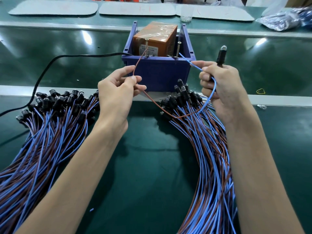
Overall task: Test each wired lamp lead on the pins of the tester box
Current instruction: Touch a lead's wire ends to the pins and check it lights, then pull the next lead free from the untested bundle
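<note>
The bench (152,157) is covered in a dark green sheet, smooth and glossy enough to throw back the ceiling lights, and is crossed by rails (16,90) of dull grey metal. The bin (160,73) is moulded blue plastic with a low sheen. The tester box (157,39) inside it is orange, wrapped in clear, crinkled, glossy film. Its pins (146,47) are bright threaded metal, probably screws. The brown lead (140,59) and blue lead (185,58) have smooth plastic insulation. The lamp holder (220,58) is matt black plastic, tipped by a clear glassy bulb (223,47). The power cable (87,55) looks like matt black rubber.
</note>
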Demonstrator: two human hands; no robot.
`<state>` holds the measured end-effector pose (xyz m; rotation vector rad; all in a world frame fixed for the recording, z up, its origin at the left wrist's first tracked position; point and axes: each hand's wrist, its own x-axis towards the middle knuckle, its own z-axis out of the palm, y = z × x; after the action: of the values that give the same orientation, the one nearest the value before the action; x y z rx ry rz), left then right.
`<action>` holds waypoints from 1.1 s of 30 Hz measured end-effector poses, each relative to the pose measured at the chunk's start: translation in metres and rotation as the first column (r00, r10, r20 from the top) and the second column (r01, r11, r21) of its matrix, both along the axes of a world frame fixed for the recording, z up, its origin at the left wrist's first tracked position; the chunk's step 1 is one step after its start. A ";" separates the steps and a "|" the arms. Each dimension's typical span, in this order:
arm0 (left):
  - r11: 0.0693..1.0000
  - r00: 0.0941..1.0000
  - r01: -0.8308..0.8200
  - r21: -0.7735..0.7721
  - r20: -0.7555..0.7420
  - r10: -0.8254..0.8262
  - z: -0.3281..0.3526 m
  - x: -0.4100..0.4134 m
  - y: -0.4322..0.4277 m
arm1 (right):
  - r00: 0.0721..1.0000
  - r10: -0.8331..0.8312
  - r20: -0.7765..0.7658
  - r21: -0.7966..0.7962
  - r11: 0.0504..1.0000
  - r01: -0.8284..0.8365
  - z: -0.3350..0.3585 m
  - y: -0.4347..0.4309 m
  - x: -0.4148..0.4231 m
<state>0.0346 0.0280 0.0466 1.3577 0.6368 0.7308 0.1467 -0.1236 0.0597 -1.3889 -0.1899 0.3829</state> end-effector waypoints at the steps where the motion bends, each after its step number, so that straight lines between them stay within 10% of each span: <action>1: 1.000 1.000 -0.008 -0.004 -0.001 0.008 0.000 0.000 0.000 | 1.000 -0.003 -0.003 0.003 1.000 0.003 0.000 0.000 0.000; 18: 1.000 0.999 0.007 -0.020 -0.044 -0.008 0.004 -0.001 -0.002 | 1.000 0.010 0.016 0.021 1.000 -0.010 0.001 -0.001 0.000; 28: 0.926 0.926 0.375 -0.031 -0.036 -0.376 0.013 -0.003 -0.032 | 0.897 0.317 0.308 -0.216 0.942 -0.258 0.015 -0.001 -0.022; 33: 0.944 0.945 0.318 0.091 -0.109 -0.308 0.009 -0.004 -0.031 | 0.901 0.341 0.268 -0.296 0.919 -0.260 0.021 0.004 -0.027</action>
<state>0.0306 -0.0035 0.0555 1.5559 0.4433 0.4503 0.1193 -0.1200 0.0805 -1.6766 -0.6468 0.4527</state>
